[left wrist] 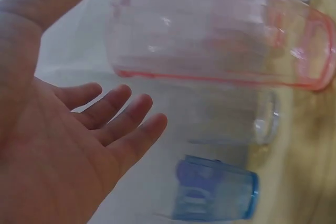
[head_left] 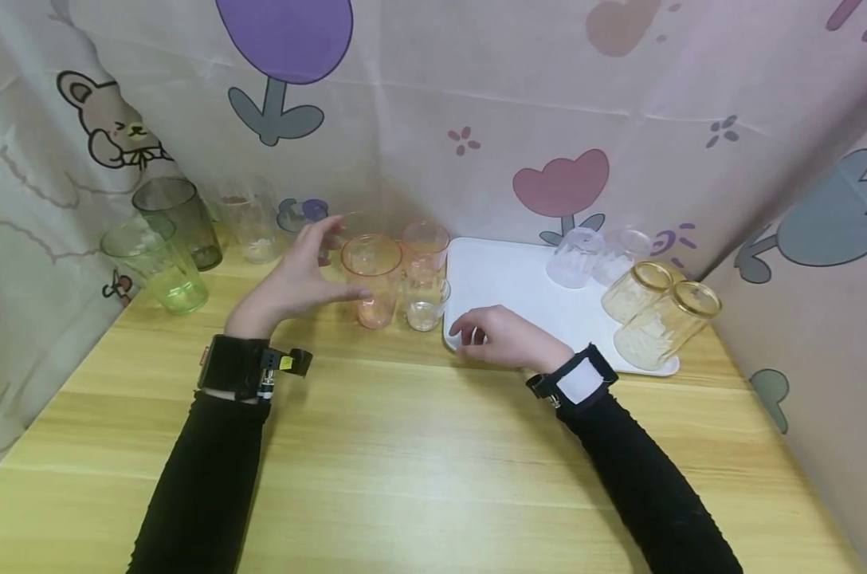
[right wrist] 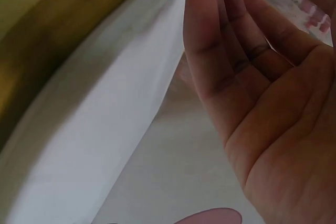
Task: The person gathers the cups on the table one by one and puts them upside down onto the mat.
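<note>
No readable text, label, brand or number shows on anything in these views.

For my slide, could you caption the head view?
Open left hand reaches toward an orange tumbler; right hand rests at a white tray.

This looks like a home-style corner set up for recording rather than a real kitchen: a pale wooden table (head_left: 419, 446) is closed in on three sides by a hung curtain (head_left: 476, 104) printed with tulips and a cartoon bear. Plastic tumblers (head_left: 168, 239) and a white tray (head_left: 519, 287) are the only furnishings.
</note>
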{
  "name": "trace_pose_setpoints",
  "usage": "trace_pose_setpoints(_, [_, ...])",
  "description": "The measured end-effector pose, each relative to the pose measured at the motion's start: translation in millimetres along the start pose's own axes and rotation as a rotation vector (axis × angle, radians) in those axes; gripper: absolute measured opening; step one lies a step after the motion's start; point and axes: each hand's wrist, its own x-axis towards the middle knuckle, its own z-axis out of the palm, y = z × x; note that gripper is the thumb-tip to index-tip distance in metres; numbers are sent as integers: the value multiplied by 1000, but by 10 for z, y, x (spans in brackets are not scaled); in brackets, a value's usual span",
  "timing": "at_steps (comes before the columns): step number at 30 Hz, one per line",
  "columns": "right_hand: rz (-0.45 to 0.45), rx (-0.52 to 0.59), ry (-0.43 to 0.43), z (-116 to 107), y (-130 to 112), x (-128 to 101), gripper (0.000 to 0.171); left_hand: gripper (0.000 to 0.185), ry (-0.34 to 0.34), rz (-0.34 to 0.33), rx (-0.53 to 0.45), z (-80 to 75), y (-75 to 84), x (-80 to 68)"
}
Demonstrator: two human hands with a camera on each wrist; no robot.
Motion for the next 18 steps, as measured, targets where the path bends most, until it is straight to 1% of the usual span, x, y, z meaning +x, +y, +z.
trace_pose_setpoints(3, [6, 6, -13, 37, -8, 9, 18, 118, -30, -48, -30, 25, -106, 28])
trace_pose_setpoints(5, [9, 5, -12, 56, -11, 15, 16, 119, -58, -76, -30, 44, -165, 47])
trace_pose_setpoints(10, [25, -28, -6, 87, -14, 27, 14, 120, -111, -113, -25, 101, -277, 95])
trace_pose_setpoints(13, [30, -48, -2, 96, -13, 33, 13, 117, -130, -99, -50, 140, -323, 118])
trace_pose_setpoints(18, [31, -64, 3, 101, -19, 37, 11, 101, -151, -41, -100, 193, -355, 128])
